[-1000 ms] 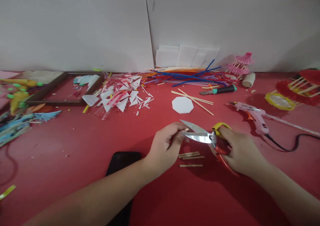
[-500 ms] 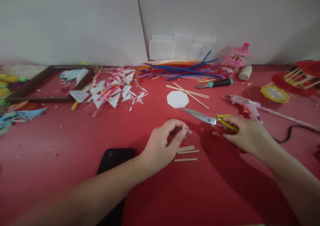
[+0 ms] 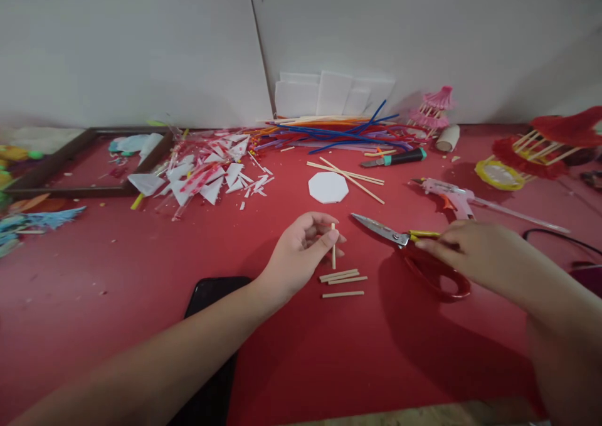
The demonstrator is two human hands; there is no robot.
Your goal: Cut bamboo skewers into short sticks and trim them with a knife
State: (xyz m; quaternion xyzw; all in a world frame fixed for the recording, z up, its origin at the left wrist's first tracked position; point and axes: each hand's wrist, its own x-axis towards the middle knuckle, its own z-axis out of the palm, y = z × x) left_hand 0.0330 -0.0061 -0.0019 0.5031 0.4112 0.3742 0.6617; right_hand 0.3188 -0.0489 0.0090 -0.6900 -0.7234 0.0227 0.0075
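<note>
My left hand (image 3: 301, 253) pinches a short wooden stick (image 3: 333, 248) between thumb and forefinger, holding it upright just above the red table (image 3: 141, 275). Three cut sticks (image 3: 342, 278) lie right below it. My right hand (image 3: 475, 253) rests with fingers stretched over the yellow handle of the scissors (image 3: 383, 229). They lie closed on the table, and their red loop (image 3: 442, 282) is free of fingers.
A white octagon (image 3: 328, 187) and long sticks (image 3: 350, 176) lie behind the hands. Farther back are a utility knife (image 3: 395, 158), a pink glue gun (image 3: 446, 194) and pipe cleaners (image 3: 338, 134). A black phone (image 3: 211, 325) lies under my left forearm. Paper scraps (image 3: 207, 175) lie left, red lanterns (image 3: 550, 140) right.
The scissors went from raised at my left hand to lying closed on the table. My right hand has slipped out of the handles. My left hand turned the short stick upright.
</note>
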